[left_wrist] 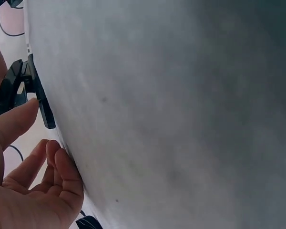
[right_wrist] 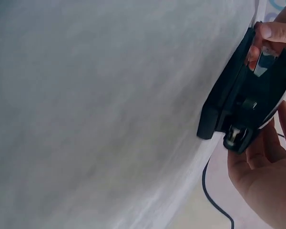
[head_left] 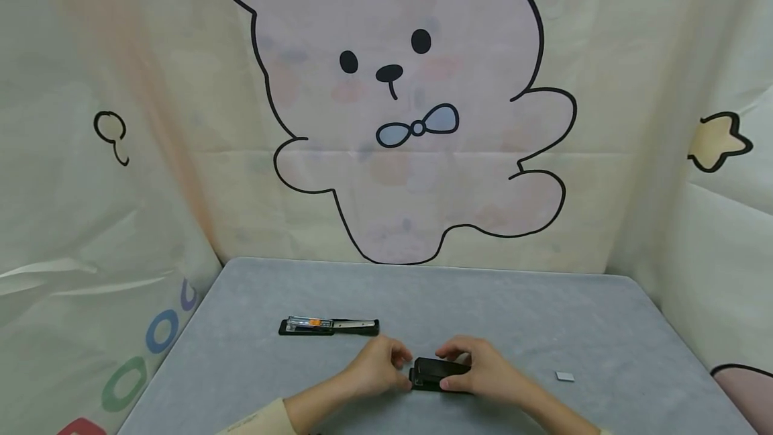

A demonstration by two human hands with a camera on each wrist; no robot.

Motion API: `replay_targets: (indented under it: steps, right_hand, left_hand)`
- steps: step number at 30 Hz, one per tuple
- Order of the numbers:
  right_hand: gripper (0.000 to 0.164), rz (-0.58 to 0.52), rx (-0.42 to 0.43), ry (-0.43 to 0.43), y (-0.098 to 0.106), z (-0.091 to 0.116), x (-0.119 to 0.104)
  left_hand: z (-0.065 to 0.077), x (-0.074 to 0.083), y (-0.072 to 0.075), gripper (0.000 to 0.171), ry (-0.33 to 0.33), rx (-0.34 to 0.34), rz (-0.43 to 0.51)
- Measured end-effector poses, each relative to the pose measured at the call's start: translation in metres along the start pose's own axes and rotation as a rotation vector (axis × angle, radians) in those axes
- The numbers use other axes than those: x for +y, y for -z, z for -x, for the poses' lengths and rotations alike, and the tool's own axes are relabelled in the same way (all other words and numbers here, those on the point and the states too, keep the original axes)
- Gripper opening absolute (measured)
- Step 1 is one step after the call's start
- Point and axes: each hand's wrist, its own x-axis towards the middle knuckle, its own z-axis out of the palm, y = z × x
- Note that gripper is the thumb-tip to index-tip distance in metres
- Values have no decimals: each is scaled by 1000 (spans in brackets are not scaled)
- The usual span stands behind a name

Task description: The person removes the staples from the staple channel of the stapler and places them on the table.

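Note:
A black stapler (head_left: 427, 373) sits on the grey table in front of me. My right hand (head_left: 483, 369) grips its right part, thumb on the near side and fingers on the far side. In the right wrist view, the stapler (right_wrist: 226, 90) shows its base and raised upper arm, spread apart in a wedge. My left hand (head_left: 377, 364) is at the stapler's left end, with fingers loosely bent. From the left wrist, the left thumb (left_wrist: 19, 121) overlaps the stapler (left_wrist: 40, 95), while the other fingers (left_wrist: 62, 176) stand away from it.
Farther back on the left lies a second black stapler-like device (head_left: 356, 327), opened out, with a metal rail and an orange part showing. A small silvery piece (head_left: 565, 376) lies to the right. A printed cloth (head_left: 241, 220) hangs behind the table (head_left: 513, 307).

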Motion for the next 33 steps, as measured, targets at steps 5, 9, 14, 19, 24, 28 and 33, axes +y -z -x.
replay_targets:
  steps: [5, 9, 14, 19, 24, 28, 33]
  right_hand:
    - [38, -20, 4, 17, -5, -4, -3]
    - [36, -23, 2, 32, -7, -6, -4]
    - [35, -29, -2, 53, -11, -9, -2]
    - [35, -33, -6, 56, -14, -12, -1]
    - [33, -29, -12, 62, -15, -13, -2]
    - [29, -7, -13, 89, -16, -13, 0]
    - [25, 25, 1, 128, -18, -12, 2]
  left_hand:
    - [-1, -3, -1, 33, 10, -17, 38]
    - [-3, -3, -3, 31, 34, -41, 46]
    - [-5, -2, -5, 29, 55, -43, 13]
    - [-4, 0, -6, 30, 65, -42, 1]
    - [-3, 2, -6, 30, 58, -31, -4]
    - [-2, 3, -6, 29, 63, -21, -4]
    - [-2, 4, -7, 28, 64, -8, -24]
